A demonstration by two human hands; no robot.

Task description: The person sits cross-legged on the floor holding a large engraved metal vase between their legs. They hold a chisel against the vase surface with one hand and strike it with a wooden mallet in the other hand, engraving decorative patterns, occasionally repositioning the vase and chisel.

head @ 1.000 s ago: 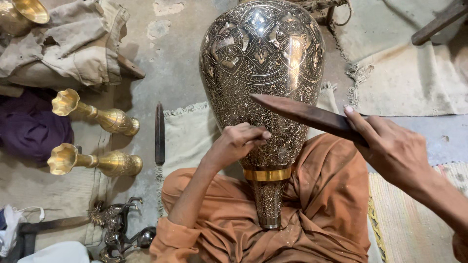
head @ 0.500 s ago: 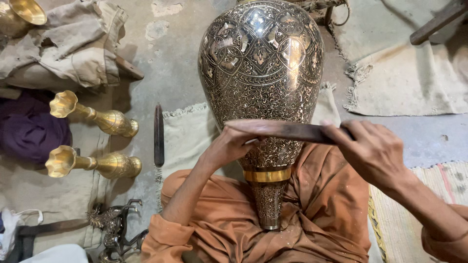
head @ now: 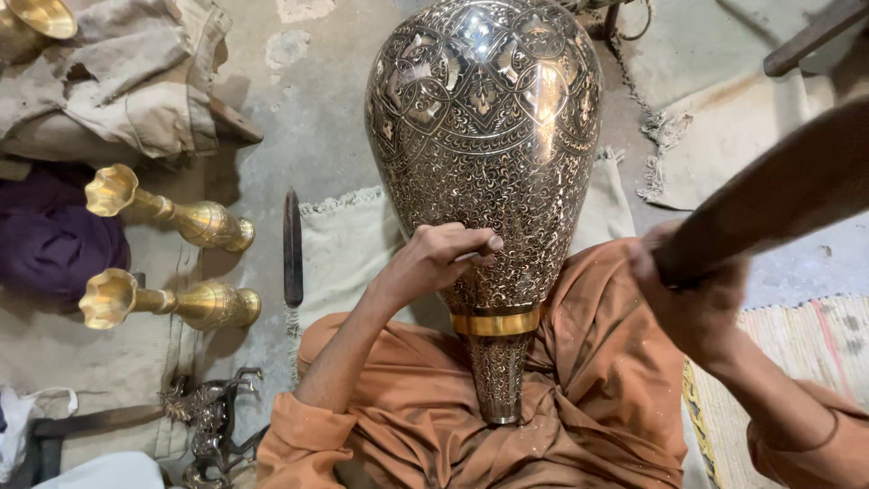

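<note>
Vase: the engraved vase (head: 484, 172) lies in the lap as before, neck toward the person.
Left hand (head: 434, 258): stays pinching a small tool against the vase.
Right hand (head: 692, 303): fist on the wooden mallet (head: 778, 195), now lifted off and swung rightward.

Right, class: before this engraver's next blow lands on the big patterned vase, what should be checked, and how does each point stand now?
1. Left hand pinches a thin tool against the vase: ok.
2. Vase cradled in the lap, neck toward the body: ok.
3. Right hand grips the dark wooden mallet, raised: ok, though blurred.
4. Tool tip position on the pattern: cannot tell.
5. Small brass vases lie apart from the swing: ok.
</note>
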